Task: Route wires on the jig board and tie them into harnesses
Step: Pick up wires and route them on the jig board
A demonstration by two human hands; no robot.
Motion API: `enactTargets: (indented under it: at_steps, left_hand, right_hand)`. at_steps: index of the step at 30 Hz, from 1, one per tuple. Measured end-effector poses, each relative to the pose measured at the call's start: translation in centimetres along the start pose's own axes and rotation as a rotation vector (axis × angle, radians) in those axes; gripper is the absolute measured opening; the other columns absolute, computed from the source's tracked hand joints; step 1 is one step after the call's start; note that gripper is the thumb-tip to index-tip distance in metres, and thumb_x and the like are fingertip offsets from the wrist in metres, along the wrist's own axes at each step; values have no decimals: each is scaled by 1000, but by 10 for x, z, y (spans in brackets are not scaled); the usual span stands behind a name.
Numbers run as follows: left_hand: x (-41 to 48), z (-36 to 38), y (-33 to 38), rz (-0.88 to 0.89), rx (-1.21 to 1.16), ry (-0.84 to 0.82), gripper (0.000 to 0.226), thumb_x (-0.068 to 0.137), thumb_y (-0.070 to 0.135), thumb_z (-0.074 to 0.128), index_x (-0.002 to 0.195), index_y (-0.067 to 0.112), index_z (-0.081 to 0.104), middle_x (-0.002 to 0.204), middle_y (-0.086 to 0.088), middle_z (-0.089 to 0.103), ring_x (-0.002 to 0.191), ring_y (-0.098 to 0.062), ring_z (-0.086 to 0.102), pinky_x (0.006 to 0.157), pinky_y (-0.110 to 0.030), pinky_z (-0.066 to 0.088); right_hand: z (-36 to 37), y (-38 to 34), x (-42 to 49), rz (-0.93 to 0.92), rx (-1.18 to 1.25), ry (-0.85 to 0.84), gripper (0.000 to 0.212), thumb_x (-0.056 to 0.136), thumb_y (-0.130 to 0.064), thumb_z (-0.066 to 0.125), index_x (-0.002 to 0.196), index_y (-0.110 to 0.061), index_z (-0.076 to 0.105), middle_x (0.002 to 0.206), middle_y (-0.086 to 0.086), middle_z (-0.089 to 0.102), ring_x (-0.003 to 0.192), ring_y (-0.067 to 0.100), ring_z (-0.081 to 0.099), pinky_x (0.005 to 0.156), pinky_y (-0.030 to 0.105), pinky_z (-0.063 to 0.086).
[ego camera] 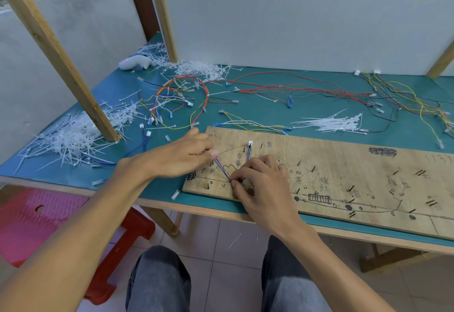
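Observation:
The wooden jig board [344, 164], marked with ink and studded with dark pegs, lies along the table's near edge. Thin blue wires [222, 170] run across its left end; one end with a white connector [250, 143] stands by a peg. My left hand [181, 157] pinches the wires at the upper left of the board. My right hand [260, 181] pinches the same wires lower down, near the board's front edge, where the strands meet in a V.
Heaps of white cable ties [71, 137] lie at the left and a smaller bundle [336, 122] behind the board. Red, yellow and black wire harnesses [186, 98] sprawl over the green table [157, 189]. Wooden posts [61, 61] rise at the left. A red stool [118, 243] stands below.

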State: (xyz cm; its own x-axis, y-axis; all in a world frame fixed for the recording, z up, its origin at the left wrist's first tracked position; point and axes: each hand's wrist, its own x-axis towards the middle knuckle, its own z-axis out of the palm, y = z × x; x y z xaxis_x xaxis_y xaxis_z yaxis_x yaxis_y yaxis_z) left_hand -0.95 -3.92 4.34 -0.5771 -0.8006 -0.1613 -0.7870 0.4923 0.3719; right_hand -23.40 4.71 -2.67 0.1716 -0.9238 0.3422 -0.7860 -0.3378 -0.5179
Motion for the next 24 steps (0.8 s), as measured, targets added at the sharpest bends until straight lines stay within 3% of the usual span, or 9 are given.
enactTargets:
  at_steps: [2,4,7,13,19,22,24]
  left_hand:
    - [3,4,-2,26,13,56,38,113,26,42,87,3,55,88,-3,45,90,-6,39,99,-18,20]
    - [5,5,-6,80,59,99,31,111,23,49,89,7,62,88,1,54,90,-8,47,103,-27,32]
    - [5,4,-12,89,54,153,24,108,29,57,96,16,73,89,6,71,88,-10,62,87,-37,49]
    - [7,7,-15,99,73,150,20,106,29,61,96,18,72,87,4,69,85,-16,61,81,-41,50]
    - [15,8,-14,62,48,157,16,105,29,64,94,22,74,85,12,71,82,2,61,77,-28,48]
    - [15,6,-16,55,17,158,14,103,28,67,95,22,76,85,13,73,83,3,64,73,-15,46]
    - [12,6,-19,50,-2,156,13,103,28,67,95,23,76,86,12,73,84,3,64,74,-16,46]
  right_hand:
    - [0,0,0,-1,-8,2,9,98,-38,68,101,-36,76,101,-19,61,111,15,45,86,41,34]
    - [1,1,0,-1,-12,4,9,98,-39,67,101,-37,76,101,-19,61,110,15,45,86,41,35]
    - [2,2,0,-6,-10,11,9,98,-39,68,101,-37,76,100,-20,61,109,15,45,86,43,36]
    - [5,6,0,-12,22,40,10,96,-39,69,99,-39,78,96,-22,58,106,14,45,84,45,40]
    - [6,7,1,-26,27,54,10,95,-37,73,101,-38,81,96,-21,61,106,16,47,83,47,41]
    - [5,6,1,-18,39,54,10,94,-36,75,101,-38,82,96,-21,62,106,16,47,83,47,41]
    - [5,6,1,-15,46,54,10,94,-35,75,101,-38,82,96,-21,62,107,16,47,84,46,41]
